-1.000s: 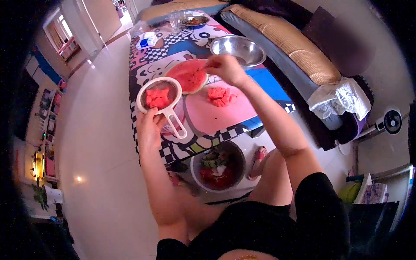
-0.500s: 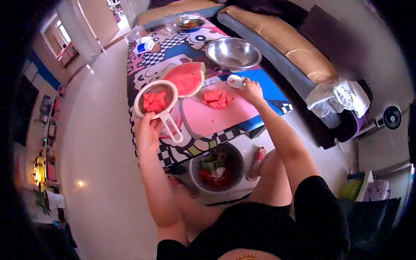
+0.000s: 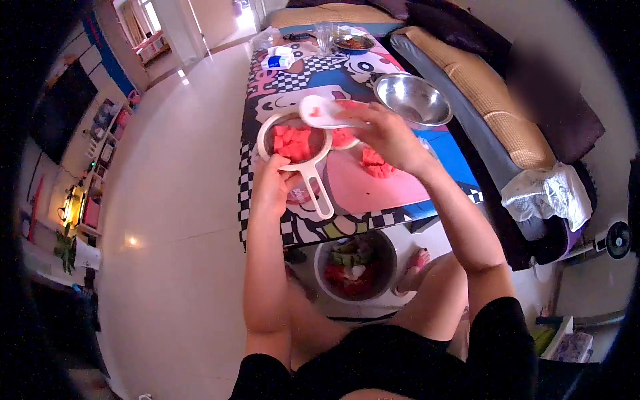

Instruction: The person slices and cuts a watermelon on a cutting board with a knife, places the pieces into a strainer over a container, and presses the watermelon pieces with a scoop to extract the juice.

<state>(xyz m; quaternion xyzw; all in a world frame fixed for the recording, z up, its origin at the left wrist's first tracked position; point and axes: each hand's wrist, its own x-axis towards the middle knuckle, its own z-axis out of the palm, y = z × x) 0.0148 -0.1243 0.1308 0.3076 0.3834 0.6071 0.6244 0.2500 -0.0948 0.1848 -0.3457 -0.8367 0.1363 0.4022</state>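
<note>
My left hand (image 3: 275,183) grips the near rim of a white strainer (image 3: 308,167), whose handle points toward me. Chunks of watermelon (image 3: 292,142) lie in its mesh. My right hand (image 3: 387,137), blurred, is closed around the handle of a white spoon (image 3: 310,120). The spoon's bowl hangs over the strainer's far right edge and carries a small red spot, perhaps a bit of watermelon. Beyond the hand, a large cut watermelon piece (image 3: 344,138) is partly hidden. More diced watermelon (image 3: 377,164) sits on a pink cutting board (image 3: 393,191). Something pinkish and see-through shows below the strainer.
A steel bowl (image 3: 413,100) stands on the patterned table at the right. Farther back are a tissue pack (image 3: 278,59), a clear cup (image 3: 325,39) and a dish of food (image 3: 354,43). A bin with scraps (image 3: 357,267) sits on the floor below the table's near edge.
My right hand has lifted the spoon from beside the cutting board and brought it left to the strainer. My left hand still holds the strainer. The whole view has shifted.
</note>
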